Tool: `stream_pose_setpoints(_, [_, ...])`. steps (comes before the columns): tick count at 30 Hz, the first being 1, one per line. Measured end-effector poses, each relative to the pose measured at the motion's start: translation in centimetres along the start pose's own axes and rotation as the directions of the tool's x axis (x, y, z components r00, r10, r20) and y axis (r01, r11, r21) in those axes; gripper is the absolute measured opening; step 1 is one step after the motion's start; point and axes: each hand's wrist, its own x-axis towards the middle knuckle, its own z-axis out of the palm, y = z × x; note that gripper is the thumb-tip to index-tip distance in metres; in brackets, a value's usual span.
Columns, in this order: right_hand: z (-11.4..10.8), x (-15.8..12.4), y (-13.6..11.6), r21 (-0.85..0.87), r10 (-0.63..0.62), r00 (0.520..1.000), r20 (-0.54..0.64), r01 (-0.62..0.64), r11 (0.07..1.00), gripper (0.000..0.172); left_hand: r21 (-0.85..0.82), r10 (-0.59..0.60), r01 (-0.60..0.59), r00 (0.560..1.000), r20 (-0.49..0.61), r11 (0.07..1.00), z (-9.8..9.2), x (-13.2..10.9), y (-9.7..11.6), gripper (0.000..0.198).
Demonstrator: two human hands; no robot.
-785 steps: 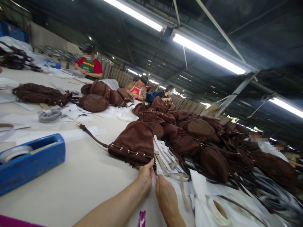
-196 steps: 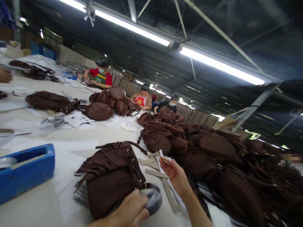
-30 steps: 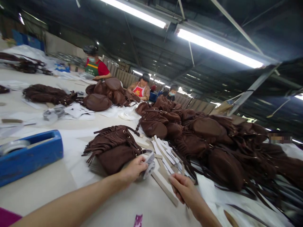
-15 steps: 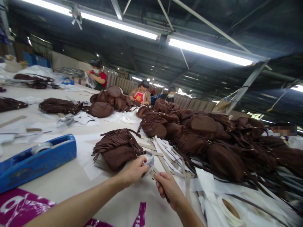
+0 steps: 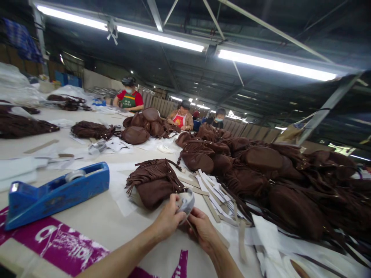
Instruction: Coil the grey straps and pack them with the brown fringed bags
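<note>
My left hand (image 5: 169, 219) is closed round a roll of clear-grey tape (image 5: 189, 201), held over the table just right of a fringed dark brown bag (image 5: 153, 183). Close against the roll is my right hand (image 5: 203, 227), its thumb and fingers pinching a thin strap (image 5: 193, 228) that looks brown and grey-beige. Most of that strap is hidden by the fingers. The bag lies on its side, fringe to the left and small metal rings near my left hand.
A blue tape dispenser (image 5: 58, 193) stands at left on a purple plastic sheet (image 5: 66, 243). Paper and card strips (image 5: 216, 197) lie right of the bag. Beyond them rises a heap of brown bags (image 5: 261, 170). Several co-workers (image 5: 130, 98) are across the table.
My hands have come together, the right one now against the tape roll. The roll has turned to show more of its side. My view has swung left.
</note>
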Motion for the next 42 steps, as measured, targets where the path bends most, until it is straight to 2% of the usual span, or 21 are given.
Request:
stream_pose_setpoints(2, [-0.1,0.1,0.0,0.006,-0.021,1.0,0.021,0.021,1.0,0.042,-0.076,-0.009,0.009,1.0,0.005,0.997,-0.1,0.2,-0.3,0.079])
stream_pose_setpoints(4, [-0.1,0.3,-0.1,0.013,-0.047,0.998,0.031,0.047,0.999,0.04,-0.163,-0.035,0.038,0.999,0.024,0.986,-0.1,0.5,-0.7,0.09])
stream_pose_setpoints(6, [0.0,0.6,-0.2,0.013,-0.072,0.997,0.033,0.071,0.997,0.038,-0.241,-0.079,0.089,0.996,0.05,0.966,-0.1,0.9,-1.0,0.081])
stream_pose_setpoints(8, [0.3,0.9,-0.2,0.002,-0.092,0.995,0.027,0.092,0.996,0.038,-0.326,-0.079,0.109,0.991,0.105,0.939,-0.1,1.3,-1.2,0.06])
stream_pose_setpoints(10, [0.6,0.8,-0.4,-0.016,-0.103,0.995,0.009,0.103,0.995,0.036,-0.389,-0.024,0.086,0.986,0.162,0.917,-0.1,1.5,-1.3,0.041])
stream_pose_setpoints(12, [0.6,0.3,-0.7,-0.034,-0.105,0.994,-0.012,0.105,0.994,0.035,-0.401,0.034,0.037,0.985,0.17,0.916,-0.3,1.6,-1.3,0.033])
stream_pose_setpoints(15, [-0.3,-1.6,-1.7,-0.057,-0.055,0.998,0.043,0.058,0.997,0.037,-0.312,0.04,0.01,0.988,0.152,0.95,-0.8,1.5,-1.4,0.028])
stream_pose_setpoints(18, [-1.7,-3.7,-2.8,-0.043,-0.027,0.974,0.223,0.038,0.998,0.048,-0.141,0.015,0.005,0.989,0.146,0.99,-1.5,1.3,-1.1,0.022])
stream_pose_setpoints(20, [-2.3,-4.3,-3.2,-0.035,-0.056,0.947,0.316,0.071,0.997,0.054,0.008,0.021,-0.022,0.99,0.139,1.0,-1.9,0.9,-0.5,0.018])
stream_pose_setpoints(22, [-2.4,-4.2,-3.3,-0.114,-0.094,0.936,0.339,0.14,0.984,0.045,0.157,0.039,-0.06,0.99,0.133,0.986,-2.1,0.5,0.2,0.013])
stream_pose_setpoints(24, [-2.1,-3.4,-3.3,-0.312,-0.206,0.931,0.301,0.3,0.901,0.025,0.283,0.066,-0.104,0.988,0.143,0.954,-2.1,0.1,0.9,0.009])
stream_pose_setpoints(25, [-1.9,-2.9,-3.3,-0.432,-0.299,0.911,0.282,0.399,0.809,0.018,0.335,0.077,-0.123,0.986,0.149,0.934,-2.1,-0.1,1.2,0.009])
stream_pose_setpoints(26, [-1.7,-2.3,-3.4,-0.537,-0.402,0.873,0.276,0.487,0.689,0.016,0.381,0.085,-0.139,0.984,0.156,0.914,-2.0,-0.3,1.4,0.01])
stream_pose_setpoints(28, [-1.3,-1.3,-3.7,-0.665,-0.571,0.759,0.312,0.604,0.44,0.015,0.454,0.092,-0.158,0.982,0.164,0.877,-1.9,-0.5,1.5,0.015])
stream_pose_setpoints(29, [-1.1,-0.8,-3.9,-0.685,-0.619,0.707,0.341,0.638,0.351,0.014,0.484,0.091,-0.16,0.982,0.163,0.86,-1.9,-0.5,1.5,0.017])
stream_pose_setpoints(31, [-1.0,0.0,-4.1,-0.672,-0.656,0.643,0.395,0.689,0.271,0.012,0.514,0.097,-0.173,0.98,0.171,0.84,-2.1,-0.5,1.4,0.02])
stream_pose_setpoints(33, [-0.8,0.6,-3.8,-0.638,-0.658,0.622,0.424,0.721,0.27,0.013,0.5,0.111,-0.19,0.977,0.184,0.845,-2.5,-0.3,1.2,0.024])
stream_pose_setpoints(35, [-0.6,1.1,-3.1,-0.611,-0.671,0.624,0.401,0.728,0.311,0.013,0.467,0.127,-0.203,0.974,0.19,0.861,-2.8,-0.2,1.1,0.027])
stream_pose_setpoints(40, [0.5,1.9,-0.5,-0.579,-0.748,0.617,0.243,0.711,0.399,0.013,0.492,0.063,-0.116,0.99,0.124,0.863,-2.7,-0.2,1.2,0.015])
stream_pose_setpoints(42, [0.9,1.8,-0.1,-0.57,-0.746,0.639,0.187,0.689,0.447,0.013,0.475,0.045,-0.064,0.998,0.051,0.877,-2.3,-0.3,1.2,0.013])
